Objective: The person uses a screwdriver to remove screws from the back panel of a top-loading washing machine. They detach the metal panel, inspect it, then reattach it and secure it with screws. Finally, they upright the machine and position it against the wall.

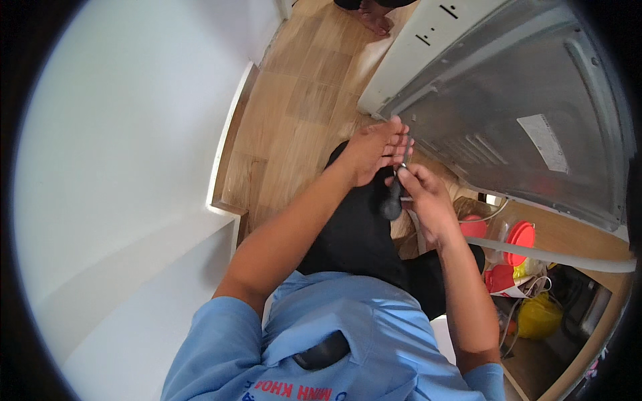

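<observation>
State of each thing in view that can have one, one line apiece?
Black-handled tool: held, handle end nearer the person
Right grip: closed on the tool
Left grip: open, outstretched
Red-lidded container: lid on
Grey metal panel: bearing a white label

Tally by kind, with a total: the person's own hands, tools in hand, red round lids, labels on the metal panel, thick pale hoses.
Left hand and right hand: 2
Dark tool: 1
Red lids: 2
White label: 1
Pale hose: 1
Total: 7
</observation>
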`<state>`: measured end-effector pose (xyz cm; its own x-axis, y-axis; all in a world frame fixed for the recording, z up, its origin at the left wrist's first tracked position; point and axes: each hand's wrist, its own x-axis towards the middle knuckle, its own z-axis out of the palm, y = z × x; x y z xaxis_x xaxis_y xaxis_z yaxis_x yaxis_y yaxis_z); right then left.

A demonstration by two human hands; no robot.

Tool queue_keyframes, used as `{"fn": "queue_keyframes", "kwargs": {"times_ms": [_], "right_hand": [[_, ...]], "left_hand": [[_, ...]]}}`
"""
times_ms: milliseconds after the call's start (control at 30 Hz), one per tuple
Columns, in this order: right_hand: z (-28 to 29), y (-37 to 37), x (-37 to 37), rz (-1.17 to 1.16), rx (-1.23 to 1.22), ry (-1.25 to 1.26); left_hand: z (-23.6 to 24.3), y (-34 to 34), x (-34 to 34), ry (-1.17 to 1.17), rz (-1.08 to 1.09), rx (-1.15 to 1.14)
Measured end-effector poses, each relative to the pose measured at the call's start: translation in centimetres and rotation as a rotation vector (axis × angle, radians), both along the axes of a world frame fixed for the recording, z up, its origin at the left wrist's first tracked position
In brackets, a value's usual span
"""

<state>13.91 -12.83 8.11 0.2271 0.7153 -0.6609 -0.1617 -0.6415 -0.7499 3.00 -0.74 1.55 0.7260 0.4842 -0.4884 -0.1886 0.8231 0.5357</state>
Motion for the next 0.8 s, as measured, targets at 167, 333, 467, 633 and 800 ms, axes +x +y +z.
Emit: {"fn": "queue_keyframes", "kwargs": {"times_ms": [167, 333, 467, 633, 800], "right_hand": [[-3.2, 5.4, -0.2, -0.043, -0.043, 0.067], [-5.7, 7.5, -1.0, -0.122, -0.095, 0.034], [-5.9, 7.4, -1.1, -0.157, -0.094, 0.032], [-6.4, 8.0, -1.1, -0.156, -0.084, 0.050], [-7.9, 8.3, -1.8, -0.317, -0.009, 0.258]], "left_hand": [[-1.2, 4.8, 0.6, 0.208, -0.208, 0.175], [-3.2, 7.4, 1.3, 0.309, -0.286, 0.271], [-2.5, 7.5, 1.6, 0.377, -0.336, 0.332], [-2.5, 8.3, 1.6, 0.400, -0.329, 0.341], [-1.0, 9.2, 2.6, 0.583, -0.380, 0.473]]}}
